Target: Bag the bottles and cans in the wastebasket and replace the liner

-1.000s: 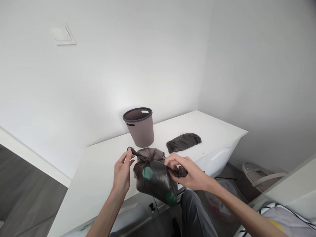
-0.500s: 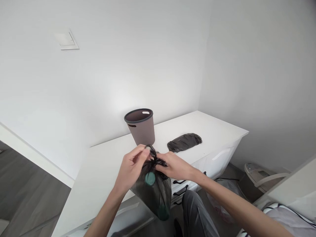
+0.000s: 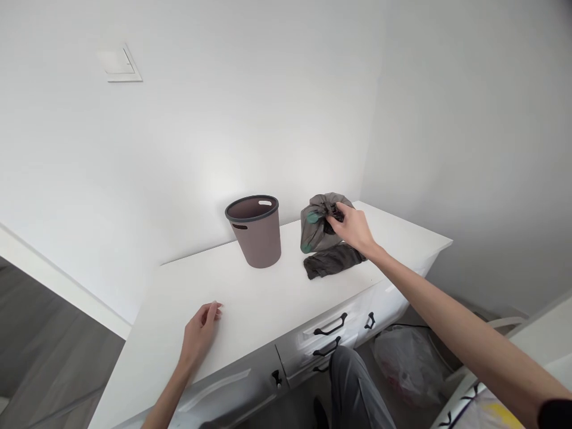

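My right hand (image 3: 353,227) reaches far across the white desk (image 3: 250,304) and grips the knotted top of a full dark grey rubbish bag (image 3: 316,226). The bag hangs just above a flat, folded dark bag (image 3: 331,262) lying on the desk, near the back right corner. A green shape shows through the held bag's plastic. My left hand (image 3: 199,332) rests near the desk's front edge with its fingers loosely curled and nothing in them. A brown bin with a dark rim (image 3: 255,230) stands upright between the two hands, at the back of the desk.
Drawers with black handles (image 3: 329,326) run under the desk front. A clear plastic bag (image 3: 404,360) lies on the floor to the right. White walls meet in a corner behind the desk. A wall switch (image 3: 118,62) sits high on the left.
Both hands were working on the bag's knot near the desk front. My left hand let go and dropped to the desk, while my right hand carried the tied bag away to the back right.
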`<state>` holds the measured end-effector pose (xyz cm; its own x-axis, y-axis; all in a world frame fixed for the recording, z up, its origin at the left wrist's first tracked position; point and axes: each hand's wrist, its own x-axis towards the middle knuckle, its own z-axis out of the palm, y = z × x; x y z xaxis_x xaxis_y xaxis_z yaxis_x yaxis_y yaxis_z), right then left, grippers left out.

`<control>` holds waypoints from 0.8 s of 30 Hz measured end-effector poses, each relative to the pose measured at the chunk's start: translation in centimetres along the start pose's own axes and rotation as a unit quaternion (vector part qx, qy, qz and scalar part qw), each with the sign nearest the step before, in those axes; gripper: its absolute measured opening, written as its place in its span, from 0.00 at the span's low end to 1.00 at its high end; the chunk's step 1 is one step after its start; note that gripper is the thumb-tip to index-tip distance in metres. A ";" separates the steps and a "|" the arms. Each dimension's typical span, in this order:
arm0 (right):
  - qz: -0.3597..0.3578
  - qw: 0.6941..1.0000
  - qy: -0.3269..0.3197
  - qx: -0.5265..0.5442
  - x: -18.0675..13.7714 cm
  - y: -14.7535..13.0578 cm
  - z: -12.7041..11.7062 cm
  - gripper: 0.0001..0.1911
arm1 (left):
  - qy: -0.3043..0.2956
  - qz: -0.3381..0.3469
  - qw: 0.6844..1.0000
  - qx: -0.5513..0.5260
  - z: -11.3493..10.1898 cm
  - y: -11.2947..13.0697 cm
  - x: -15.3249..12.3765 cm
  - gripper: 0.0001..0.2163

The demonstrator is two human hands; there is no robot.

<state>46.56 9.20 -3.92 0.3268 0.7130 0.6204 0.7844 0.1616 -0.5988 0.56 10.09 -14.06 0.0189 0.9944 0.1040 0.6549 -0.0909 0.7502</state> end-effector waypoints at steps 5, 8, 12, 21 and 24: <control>0.039 0.996 -0.029 -0.070 2.6 4.9 6.1 0.08 | 0.001 0.026 0.999 0.033 0.5 0.2 -0.7 0.25; 0.107 0.987 -0.043 -0.114 2.4 7.8 9.1 0.06 | -0.013 0.030 0.999 0.041 0.9 -0.7 -0.3 0.25; 0.146 0.979 -0.056 -0.133 1.6 9.9 12.3 0.08 | -0.019 0.031 0.998 0.059 1.3 -1.9 0.1 0.24; 0.194 0.969 -0.089 -0.125 -1.3 7.7 15.4 0.22 | -0.017 0.041 0.996 0.074 1.8 -2.9 0.4 0.22; 0.148 0.985 -0.050 -0.071 -5.1 6.9 15.5 0.34 | -0.014 0.041 0.997 0.067 1.9 -3.1 0.6 0.23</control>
<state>42.15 17.26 -19.08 0.5044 0.7790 0.3726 0.7310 -0.1555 -0.6645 0.00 11.07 -17.57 0.0972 0.9850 0.1422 0.7451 -0.1668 0.6457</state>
